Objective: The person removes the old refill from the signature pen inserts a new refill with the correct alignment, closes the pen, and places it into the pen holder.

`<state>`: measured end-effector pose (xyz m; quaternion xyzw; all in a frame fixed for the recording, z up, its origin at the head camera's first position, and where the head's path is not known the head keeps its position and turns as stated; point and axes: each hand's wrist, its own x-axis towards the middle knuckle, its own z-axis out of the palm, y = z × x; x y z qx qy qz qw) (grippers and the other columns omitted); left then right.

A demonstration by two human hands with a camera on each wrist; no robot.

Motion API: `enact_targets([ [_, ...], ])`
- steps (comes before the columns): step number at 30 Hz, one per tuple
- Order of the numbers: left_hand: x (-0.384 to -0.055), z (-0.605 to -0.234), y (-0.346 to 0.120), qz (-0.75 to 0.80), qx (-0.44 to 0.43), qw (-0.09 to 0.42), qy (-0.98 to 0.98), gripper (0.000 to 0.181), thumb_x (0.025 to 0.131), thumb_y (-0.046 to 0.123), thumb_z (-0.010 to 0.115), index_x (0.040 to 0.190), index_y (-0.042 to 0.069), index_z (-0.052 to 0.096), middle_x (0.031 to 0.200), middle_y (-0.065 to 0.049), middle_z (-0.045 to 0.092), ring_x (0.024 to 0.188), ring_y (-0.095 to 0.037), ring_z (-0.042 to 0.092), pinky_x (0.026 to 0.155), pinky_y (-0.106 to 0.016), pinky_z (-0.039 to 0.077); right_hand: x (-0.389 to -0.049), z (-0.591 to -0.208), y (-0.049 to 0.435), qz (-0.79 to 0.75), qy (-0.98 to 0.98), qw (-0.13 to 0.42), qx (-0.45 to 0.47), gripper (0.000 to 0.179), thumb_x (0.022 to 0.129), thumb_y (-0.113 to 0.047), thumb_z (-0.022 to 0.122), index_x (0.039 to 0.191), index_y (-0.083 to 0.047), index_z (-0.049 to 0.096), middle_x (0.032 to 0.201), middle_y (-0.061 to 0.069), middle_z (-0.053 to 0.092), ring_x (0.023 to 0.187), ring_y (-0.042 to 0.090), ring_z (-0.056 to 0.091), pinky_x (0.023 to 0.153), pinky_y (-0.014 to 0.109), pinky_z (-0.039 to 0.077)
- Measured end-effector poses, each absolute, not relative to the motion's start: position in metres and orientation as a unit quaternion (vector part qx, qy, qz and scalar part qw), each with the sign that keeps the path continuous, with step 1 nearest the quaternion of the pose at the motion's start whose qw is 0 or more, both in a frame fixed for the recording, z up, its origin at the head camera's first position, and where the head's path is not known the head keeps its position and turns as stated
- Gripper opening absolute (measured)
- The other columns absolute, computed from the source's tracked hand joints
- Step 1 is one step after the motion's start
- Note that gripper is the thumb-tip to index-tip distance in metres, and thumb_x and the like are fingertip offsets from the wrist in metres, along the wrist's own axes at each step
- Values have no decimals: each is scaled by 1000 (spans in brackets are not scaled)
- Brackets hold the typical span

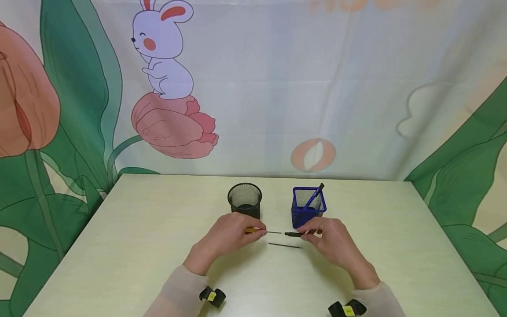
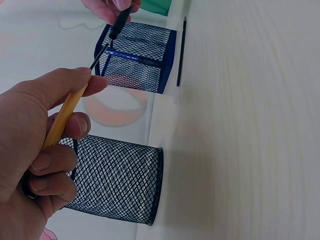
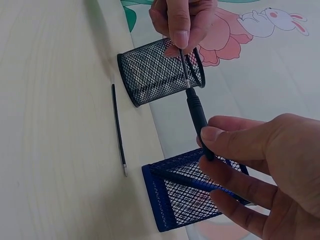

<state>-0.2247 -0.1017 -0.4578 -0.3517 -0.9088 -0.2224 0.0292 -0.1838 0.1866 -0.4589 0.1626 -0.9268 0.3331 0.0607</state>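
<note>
My left hand (image 1: 223, 235) grips a yellow pen barrel (image 2: 64, 117), and a thin refill (image 3: 183, 65) sticks out of its front end. Across from it, my right hand (image 1: 332, 242) pinches a black pen grip section (image 3: 196, 112) between thumb and fingers. The refill's tip points at the end of the black section, right at its opening. Both pieces are lined up above the table. Below them, a loose dark refill (image 1: 285, 245) lies on the tabletop.
Behind my left hand stands a round black mesh pen cup (image 1: 244, 196). A square blue mesh pen holder (image 1: 303, 215) stands behind my right hand, with a blue pen (image 1: 317, 193) leaning in it. A printed curtain (image 1: 253, 88) hangs along the table's back edge.
</note>
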Motion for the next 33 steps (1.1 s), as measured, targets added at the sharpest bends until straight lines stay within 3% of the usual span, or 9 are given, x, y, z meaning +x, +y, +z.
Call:
enact_targets([
  [11,-225,-458,-101,-228,-353,27,-907,15,100,39,68,105,31,80,95,18,77,81,3,67,71,-26,53,-184,-459,186,332,-927,60,165,17,86,-8,83,99,-18,84,96,-9,78,84,8,67,77,33,57],
  [33,-226,-458,-100,-228,-351,24,-908,14,100,39,68,105,32,80,93,20,76,79,4,65,69,-24,51,-187,-460,186,332,-924,67,176,16,86,-9,84,99,-18,84,96,-10,78,85,9,68,78,35,58],
])
